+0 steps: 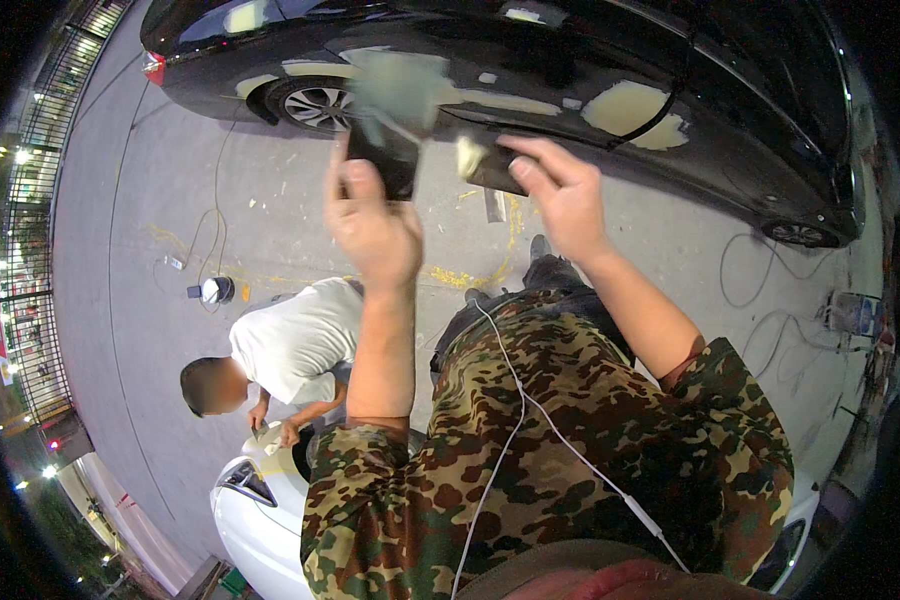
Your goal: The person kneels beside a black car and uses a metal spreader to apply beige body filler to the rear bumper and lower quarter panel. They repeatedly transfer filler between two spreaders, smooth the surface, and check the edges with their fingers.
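Observation:
My left hand (375,230) is raised in the middle, its fingers closed on a flat board. The board's lower part (390,160) is dark; its upper part is a blurred grey-green. To the right, my right hand (562,195) pinches a dark flat putty spreader (502,165) between thumb and fingers. Cream-coloured putty (468,157) sits on the spreader's left end, which points toward the board, a small gap apart. Beyond both hands stands a black car (530,60) with cream putty patches (625,108) along its side.
At the lower left a person in a white shirt (300,325) bends over a white car (260,525), hands at a cream patch. A white container (215,290) and a cable (215,220) lie on the grey floor. More cables (750,290) lie at right; a fence (40,220) lines the left.

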A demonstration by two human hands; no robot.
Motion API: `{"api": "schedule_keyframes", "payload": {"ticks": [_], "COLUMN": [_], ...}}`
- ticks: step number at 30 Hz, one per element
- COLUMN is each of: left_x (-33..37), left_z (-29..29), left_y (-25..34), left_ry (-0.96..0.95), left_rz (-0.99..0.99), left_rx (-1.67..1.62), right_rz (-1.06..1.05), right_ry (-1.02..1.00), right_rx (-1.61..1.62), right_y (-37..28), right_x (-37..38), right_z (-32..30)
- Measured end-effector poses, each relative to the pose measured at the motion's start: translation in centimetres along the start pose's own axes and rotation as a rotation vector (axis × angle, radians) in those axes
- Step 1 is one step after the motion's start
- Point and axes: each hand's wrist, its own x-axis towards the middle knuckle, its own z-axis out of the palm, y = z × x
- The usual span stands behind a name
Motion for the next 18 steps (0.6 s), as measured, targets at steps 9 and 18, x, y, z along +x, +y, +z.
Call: {"api": "schedule_keyframes", "payload": {"ticks": [9, 18], "left_x": [-2.5, -4.1], "left_z": [-1.2, -4.2], "left_y": [-4.8, -7.6], "left_ry": [-0.241, -0.032], "left_rz": [-0.453, -0.501], "left_rx": [-0.530, -0.469], "right_rz": [0.129, -0.213], "right_ry": [0.102, -0.382], "right_rx": [0.719, -0.564], "right_y": [-4.2, 3.5], "right_x": [2.6, -0.8], "right_z": [-1.2, -3.8]}}
